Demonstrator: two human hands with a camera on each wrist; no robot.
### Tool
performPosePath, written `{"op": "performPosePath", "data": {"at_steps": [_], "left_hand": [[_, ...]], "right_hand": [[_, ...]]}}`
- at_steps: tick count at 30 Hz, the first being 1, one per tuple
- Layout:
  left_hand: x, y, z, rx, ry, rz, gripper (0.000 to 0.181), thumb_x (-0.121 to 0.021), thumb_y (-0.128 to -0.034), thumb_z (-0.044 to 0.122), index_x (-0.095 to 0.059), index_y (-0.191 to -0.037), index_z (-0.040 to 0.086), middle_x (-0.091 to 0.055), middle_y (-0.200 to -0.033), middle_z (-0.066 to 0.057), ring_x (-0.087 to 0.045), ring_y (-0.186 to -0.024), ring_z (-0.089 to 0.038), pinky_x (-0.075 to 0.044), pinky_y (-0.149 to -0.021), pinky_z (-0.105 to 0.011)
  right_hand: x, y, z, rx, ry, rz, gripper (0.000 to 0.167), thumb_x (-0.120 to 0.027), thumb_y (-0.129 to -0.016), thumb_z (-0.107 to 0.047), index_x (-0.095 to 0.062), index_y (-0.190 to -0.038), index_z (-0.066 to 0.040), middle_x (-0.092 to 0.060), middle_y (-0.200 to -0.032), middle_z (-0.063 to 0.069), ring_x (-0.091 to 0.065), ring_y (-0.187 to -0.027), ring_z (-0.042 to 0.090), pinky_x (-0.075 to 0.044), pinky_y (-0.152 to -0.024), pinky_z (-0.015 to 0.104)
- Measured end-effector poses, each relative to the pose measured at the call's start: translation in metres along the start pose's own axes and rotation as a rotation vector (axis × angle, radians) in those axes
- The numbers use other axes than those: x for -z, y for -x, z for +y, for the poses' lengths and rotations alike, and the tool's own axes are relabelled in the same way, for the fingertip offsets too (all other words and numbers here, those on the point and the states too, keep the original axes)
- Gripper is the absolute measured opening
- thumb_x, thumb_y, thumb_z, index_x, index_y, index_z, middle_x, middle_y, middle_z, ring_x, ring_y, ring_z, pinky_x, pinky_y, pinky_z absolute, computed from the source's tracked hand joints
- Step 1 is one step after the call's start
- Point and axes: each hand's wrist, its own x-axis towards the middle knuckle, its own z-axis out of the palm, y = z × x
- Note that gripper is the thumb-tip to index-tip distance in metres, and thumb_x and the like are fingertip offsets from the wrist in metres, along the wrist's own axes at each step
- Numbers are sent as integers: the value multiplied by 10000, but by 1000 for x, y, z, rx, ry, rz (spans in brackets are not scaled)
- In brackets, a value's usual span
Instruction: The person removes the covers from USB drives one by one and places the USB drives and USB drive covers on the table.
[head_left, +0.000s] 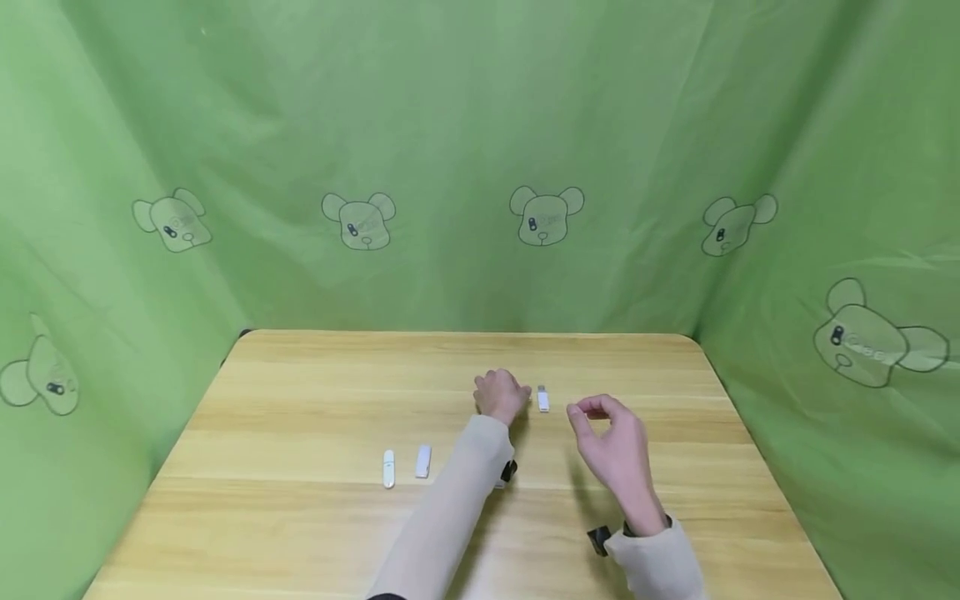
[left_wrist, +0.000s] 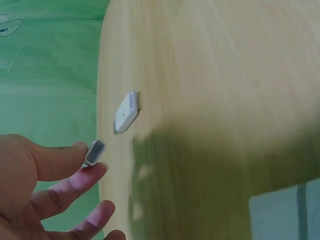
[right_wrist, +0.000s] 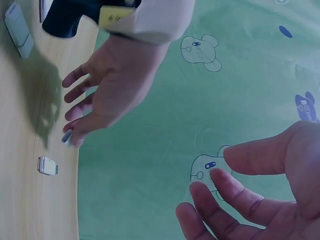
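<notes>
Between thumb and index finger, my left hand (head_left: 501, 395) pinches a small white cap (left_wrist: 95, 152) above the far part of the table. In the left wrist view its hollow end faces the camera. Just right of this hand lies a white USB stick (head_left: 543, 399) with its metal plug bare, apart from the cap. My right hand (head_left: 617, 446) hovers to the right of that stick, holding nothing. Its fingers are loosely bent, and the right wrist view shows a gap between thumb (right_wrist: 260, 156) and fingers.
Two more white sticks, one rounded (head_left: 388, 469) and one rectangular (head_left: 423, 461), lie left of my left forearm. Another white piece (head_left: 499, 482) is partly hidden by that forearm. Green curtains (head_left: 450, 275) stand around the wooden table (head_left: 300, 375).
</notes>
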Motion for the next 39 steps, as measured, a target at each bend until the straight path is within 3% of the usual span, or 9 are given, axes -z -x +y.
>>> {"op": "performPosePath", "data": {"at_steps": [4,13,20,27,39], "left_hand": [[-6,-4,2,26,-81,-8,365,-765,-890,378,-645,-664,118,-679,-967,-85,-562,-955,-267,-502,-880,-415],[-16,-13,2,73,-129,-1,378,-769,-883,362,-572,-664,126,-653,-991,-92,-519,-960,-270,-456,-873,-406],[-26,-17,1,65,-220,10,344,-764,-881,385,-620,-703,129,-653,-1042,-84,-539,-973,-268,-470,-832,-384],[-29,-17,3,57,-244,31,342,-764,-887,397,-641,-715,128,-658,-1056,-85,-540,-981,-264,-469,-825,-379],[-32,-17,1,77,-228,15,349,-754,-904,387,-671,-705,113,-617,-1064,-90,-502,-985,-260,-458,-831,-383]], "right_hand": [[3,9,-3,28,6,20,154,-685,-962,-198,-727,-1003,-56,-751,-1031,145,-673,-1030,317,-484,-938,480],[9,26,-14,79,1,32,82,-706,-941,-134,-735,-977,-66,-770,-984,102,-692,-993,276,-497,-937,452],[13,38,-19,65,50,55,44,-734,-919,-137,-739,-948,-104,-778,-969,45,-698,-983,214,-493,-919,304],[15,49,-22,30,41,30,65,-723,-923,-135,-735,-976,-99,-775,-993,67,-696,-1012,257,-491,-957,437],[16,52,-22,-39,9,-22,109,-707,-953,-211,-735,-988,-112,-766,-1027,76,-678,-1081,275,-464,-1001,481]]}}
